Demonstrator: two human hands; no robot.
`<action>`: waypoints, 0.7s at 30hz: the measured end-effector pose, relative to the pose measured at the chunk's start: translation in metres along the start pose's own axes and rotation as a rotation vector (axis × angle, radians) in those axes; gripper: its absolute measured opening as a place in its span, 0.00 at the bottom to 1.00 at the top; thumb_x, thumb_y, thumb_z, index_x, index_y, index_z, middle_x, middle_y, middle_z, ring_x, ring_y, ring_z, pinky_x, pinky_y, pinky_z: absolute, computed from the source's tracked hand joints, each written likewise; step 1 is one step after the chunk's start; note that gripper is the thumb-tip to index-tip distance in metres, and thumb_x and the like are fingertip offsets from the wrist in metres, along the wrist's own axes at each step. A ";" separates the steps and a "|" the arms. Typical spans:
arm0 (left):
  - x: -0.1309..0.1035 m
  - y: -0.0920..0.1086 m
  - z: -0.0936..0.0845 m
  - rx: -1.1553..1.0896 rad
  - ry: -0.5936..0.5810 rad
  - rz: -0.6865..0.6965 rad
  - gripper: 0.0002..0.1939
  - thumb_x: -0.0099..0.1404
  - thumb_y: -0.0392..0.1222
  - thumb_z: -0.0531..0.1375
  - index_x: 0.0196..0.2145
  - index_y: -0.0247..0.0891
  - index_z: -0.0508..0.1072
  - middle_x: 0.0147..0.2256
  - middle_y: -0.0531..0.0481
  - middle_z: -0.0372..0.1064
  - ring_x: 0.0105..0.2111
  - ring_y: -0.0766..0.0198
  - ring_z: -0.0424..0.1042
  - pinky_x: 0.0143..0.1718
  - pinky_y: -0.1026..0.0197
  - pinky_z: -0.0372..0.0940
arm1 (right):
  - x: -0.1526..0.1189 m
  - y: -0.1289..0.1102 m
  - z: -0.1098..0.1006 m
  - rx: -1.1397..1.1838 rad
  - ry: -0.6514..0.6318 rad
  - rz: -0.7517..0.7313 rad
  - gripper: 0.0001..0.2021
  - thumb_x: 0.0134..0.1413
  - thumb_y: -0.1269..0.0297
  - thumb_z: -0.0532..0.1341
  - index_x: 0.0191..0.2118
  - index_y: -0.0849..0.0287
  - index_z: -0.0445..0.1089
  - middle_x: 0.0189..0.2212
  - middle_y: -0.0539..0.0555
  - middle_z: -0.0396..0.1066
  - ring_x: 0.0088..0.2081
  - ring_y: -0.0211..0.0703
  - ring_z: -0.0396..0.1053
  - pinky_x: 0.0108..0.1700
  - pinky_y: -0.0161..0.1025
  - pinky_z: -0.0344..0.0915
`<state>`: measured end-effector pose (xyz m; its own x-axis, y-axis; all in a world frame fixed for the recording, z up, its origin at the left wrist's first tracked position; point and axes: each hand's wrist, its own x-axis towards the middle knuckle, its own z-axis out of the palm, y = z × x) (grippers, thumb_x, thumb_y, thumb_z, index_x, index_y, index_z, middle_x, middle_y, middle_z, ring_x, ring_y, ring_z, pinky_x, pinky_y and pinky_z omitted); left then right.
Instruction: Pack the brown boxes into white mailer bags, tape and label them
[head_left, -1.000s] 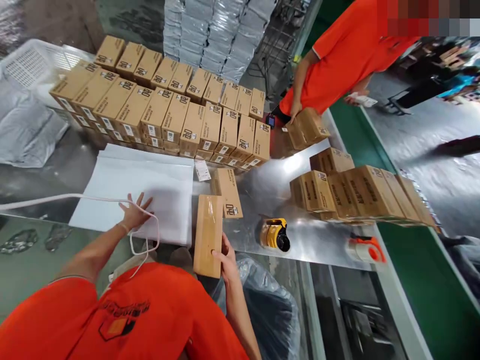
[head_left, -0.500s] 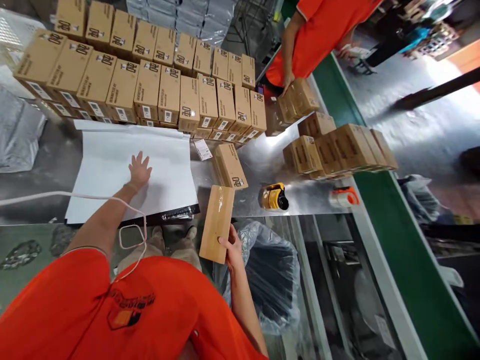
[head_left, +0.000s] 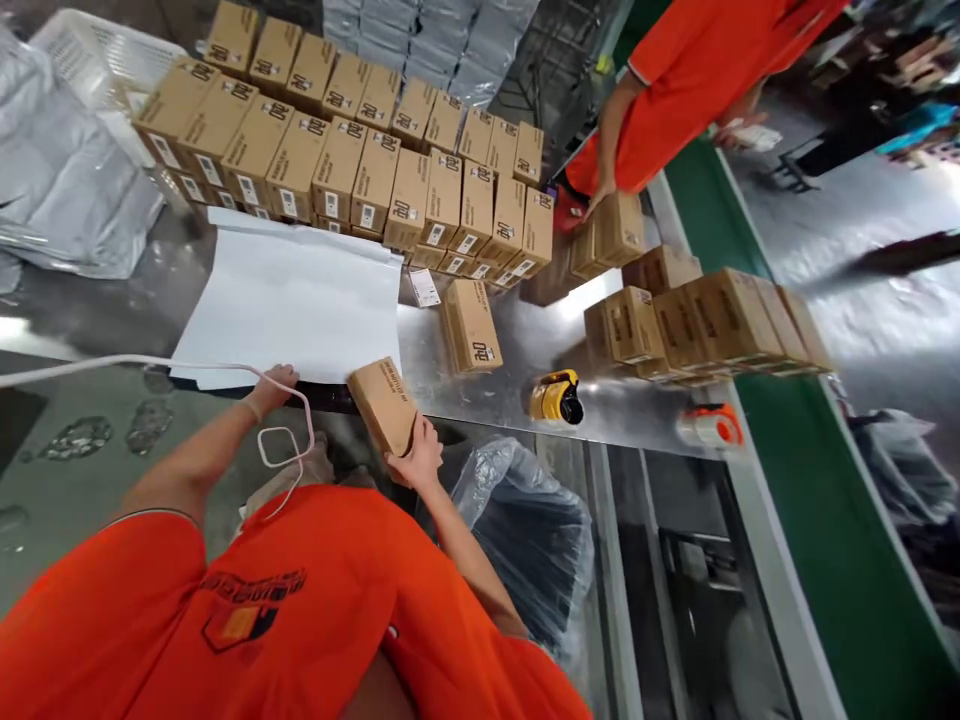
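Observation:
A white mailing bag [head_left: 300, 290] lies flat on the metal table, its dark inner edge along the table's near side. My left hand [head_left: 274, 388] is closed on that near edge, fingers partly hidden. Gripped by its lower end in my right hand [head_left: 421, 456] is a brown cardboard box [head_left: 381, 400], tilted, its upper end over the bag's near right corner. Beyond it, a second cardboard box [head_left: 471, 325] rests on the table beside a small white label [head_left: 424, 288].
Rows of stacked cardboard boxes [head_left: 337, 165] line the far side. At right are a yellow tape dispenser [head_left: 556, 398], an orange-and-white one [head_left: 711, 427] and a green conveyor [head_left: 832, 480]. A plastic-lined bin [head_left: 525, 540] stands below. A co-worker's hand [head_left: 604, 190] touches boxes.
My left hand has slid from the bag's middle to its near edge and closed. My right hand has brought the box leftward to the bag, turning its printed side up.

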<state>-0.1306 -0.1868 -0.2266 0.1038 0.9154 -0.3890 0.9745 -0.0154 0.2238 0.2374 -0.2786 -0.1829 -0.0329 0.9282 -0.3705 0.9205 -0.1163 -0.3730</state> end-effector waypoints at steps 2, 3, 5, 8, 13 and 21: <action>0.005 0.001 -0.010 -0.006 0.027 -0.060 0.16 0.78 0.28 0.50 0.51 0.23 0.77 0.51 0.30 0.75 0.52 0.48 0.76 0.51 0.55 0.69 | -0.001 -0.008 0.003 -0.124 -0.049 -0.041 0.58 0.49 0.56 0.74 0.82 0.61 0.51 0.74 0.73 0.60 0.67 0.69 0.64 0.63 0.56 0.64; 0.008 0.002 -0.018 -0.013 0.051 -0.071 0.18 0.79 0.30 0.50 0.56 0.26 0.76 0.53 0.31 0.75 0.52 0.49 0.76 0.51 0.55 0.69 | -0.002 -0.011 0.003 -0.169 -0.067 -0.050 0.57 0.50 0.57 0.74 0.82 0.61 0.51 0.74 0.74 0.59 0.66 0.69 0.64 0.62 0.56 0.63; 0.012 0.004 -0.036 -0.021 0.096 -0.037 0.20 0.79 0.31 0.50 0.59 0.32 0.77 0.56 0.33 0.74 0.53 0.49 0.75 0.49 0.55 0.69 | -0.007 -0.015 0.000 -0.215 -0.090 -0.049 0.56 0.50 0.59 0.74 0.82 0.62 0.52 0.75 0.75 0.59 0.65 0.70 0.64 0.62 0.57 0.63; 0.018 0.012 -0.068 0.056 0.118 0.103 0.17 0.77 0.31 0.52 0.51 0.33 0.81 0.56 0.32 0.73 0.57 0.45 0.72 0.49 0.53 0.70 | -0.011 -0.020 -0.014 -0.163 -0.085 -0.076 0.57 0.48 0.59 0.76 0.82 0.61 0.53 0.75 0.74 0.59 0.66 0.71 0.63 0.62 0.59 0.63; 0.009 0.025 -0.096 0.177 0.189 0.279 0.25 0.78 0.30 0.50 0.67 0.34 0.75 0.67 0.29 0.67 0.59 0.43 0.69 0.46 0.52 0.73 | 0.011 -0.051 -0.030 0.317 -0.233 -0.129 0.49 0.37 0.56 0.79 0.70 0.52 0.70 0.61 0.62 0.75 0.61 0.65 0.71 0.58 0.53 0.70; -0.038 0.021 -0.096 0.277 0.147 0.437 0.40 0.74 0.28 0.49 0.81 0.45 0.59 0.75 0.38 0.62 0.57 0.46 0.73 0.41 0.56 0.77 | 0.070 -0.155 0.017 1.457 -0.190 0.200 0.23 0.41 0.56 0.75 0.45 0.57 0.74 0.35 0.51 0.80 0.41 0.51 0.78 0.47 0.45 0.75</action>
<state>-0.1333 -0.1836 -0.1214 0.5018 0.8462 -0.1792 0.8648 -0.4949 0.0846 0.0858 -0.2016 -0.1654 -0.1107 0.8091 -0.5772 -0.2719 -0.5832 -0.7654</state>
